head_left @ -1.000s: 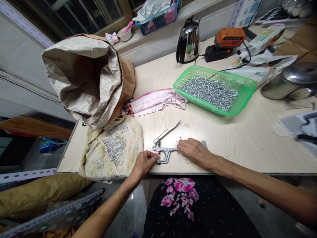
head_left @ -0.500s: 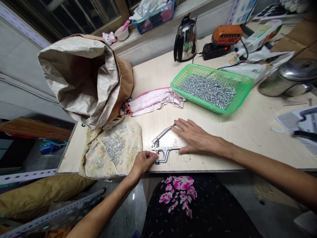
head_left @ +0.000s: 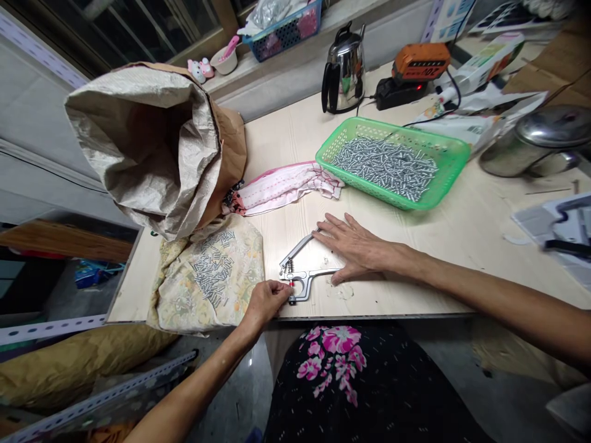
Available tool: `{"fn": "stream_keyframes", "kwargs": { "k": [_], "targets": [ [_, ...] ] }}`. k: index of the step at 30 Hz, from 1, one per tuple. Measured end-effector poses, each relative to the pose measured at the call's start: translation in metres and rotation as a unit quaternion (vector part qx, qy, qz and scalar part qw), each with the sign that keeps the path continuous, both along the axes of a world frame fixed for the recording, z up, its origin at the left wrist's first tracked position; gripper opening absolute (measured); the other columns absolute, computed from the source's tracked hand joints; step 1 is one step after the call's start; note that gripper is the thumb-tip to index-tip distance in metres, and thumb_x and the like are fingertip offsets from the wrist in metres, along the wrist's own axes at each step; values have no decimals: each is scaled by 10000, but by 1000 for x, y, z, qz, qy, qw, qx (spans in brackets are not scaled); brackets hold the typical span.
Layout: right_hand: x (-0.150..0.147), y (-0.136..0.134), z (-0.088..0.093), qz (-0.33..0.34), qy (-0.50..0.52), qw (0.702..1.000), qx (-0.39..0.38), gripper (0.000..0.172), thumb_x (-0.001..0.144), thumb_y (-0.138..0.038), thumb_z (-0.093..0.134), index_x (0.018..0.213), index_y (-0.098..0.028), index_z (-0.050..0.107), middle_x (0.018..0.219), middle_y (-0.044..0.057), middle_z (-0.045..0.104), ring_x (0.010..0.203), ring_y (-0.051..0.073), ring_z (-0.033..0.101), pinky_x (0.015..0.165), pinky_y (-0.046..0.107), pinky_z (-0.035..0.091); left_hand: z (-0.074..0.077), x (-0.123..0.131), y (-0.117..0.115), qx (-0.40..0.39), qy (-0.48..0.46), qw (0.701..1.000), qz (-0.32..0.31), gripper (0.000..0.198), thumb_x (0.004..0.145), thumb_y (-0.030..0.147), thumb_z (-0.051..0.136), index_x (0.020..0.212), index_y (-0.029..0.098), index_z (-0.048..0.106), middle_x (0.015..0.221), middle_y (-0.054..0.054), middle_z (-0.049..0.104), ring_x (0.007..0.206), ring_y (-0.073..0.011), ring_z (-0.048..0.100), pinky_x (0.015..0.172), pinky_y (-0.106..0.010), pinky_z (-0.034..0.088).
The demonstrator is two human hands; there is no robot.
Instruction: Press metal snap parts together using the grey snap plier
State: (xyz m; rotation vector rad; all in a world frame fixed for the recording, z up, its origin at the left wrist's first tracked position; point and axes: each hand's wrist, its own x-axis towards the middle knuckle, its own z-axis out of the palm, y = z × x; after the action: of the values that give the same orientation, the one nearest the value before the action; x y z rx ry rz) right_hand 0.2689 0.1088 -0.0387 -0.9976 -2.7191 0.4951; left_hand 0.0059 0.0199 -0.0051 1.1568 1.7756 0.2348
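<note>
On a pale wooden table point(head_left: 462, 246) below a window ledge, silver press pliers point(head_left: 300, 274) lie by the front edge with their handles splayed. The left hand point(head_left: 266, 301) pinches its fingertips together at the tool's red-tipped head. The right hand point(head_left: 357, 246) lies flat across both handles, fingers spread. Bare tabletop stretches rightward, a green basket point(head_left: 455, 161) of pins sits behind, and a pin-strewn cloth point(head_left: 184, 295) lies just left.

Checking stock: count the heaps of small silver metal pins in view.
2: one in the green plastic basket, one on the floral cloth beside the left hand. The brown paper sack may hide more.
</note>
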Motion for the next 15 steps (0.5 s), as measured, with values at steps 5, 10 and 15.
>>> {"fn": "stream_keyframes", "kwargs": {
  "k": [5, 10, 15],
  "targets": [
    [-1, 8, 3, 12, -14, 999, -40, 1157, 641, -767, 658, 1501, -110, 248, 1549, 237, 221, 1440, 411, 91, 1125, 632, 131, -2, -1, -2, 2, 7, 1000, 1, 398, 699, 517, 654, 709, 120, 667, 426, 58, 454, 394, -69, 371, 416, -194, 288],
    [-4, 11, 6, 9, -22, 998, -61, 1166, 623, -722, 699, 1492, -88, 249, 1515, 253, 267, 1416, 412, 170, 1123, 606, 177, -6, -2, -3, 14, 2, 1000, 0, 422, 697, 538, 638, 713, 117, 667, 439, 57, 457, 396, -69, 369, 421, -198, 282],
    [-6, 6, 13, -1, 11, 1000, -24, 936, 635, -624, 752, 1360, -133, 423, 1302, 180, 490, 1218, 364, 414, 1048, 552, 313, -8, -5, -3, 8, 14, 1000, -7, 413, 739, 525, 606, 743, 117, 672, 450, 58, 456, 402, -79, 380, 425, -209, 287]
  ]
}}
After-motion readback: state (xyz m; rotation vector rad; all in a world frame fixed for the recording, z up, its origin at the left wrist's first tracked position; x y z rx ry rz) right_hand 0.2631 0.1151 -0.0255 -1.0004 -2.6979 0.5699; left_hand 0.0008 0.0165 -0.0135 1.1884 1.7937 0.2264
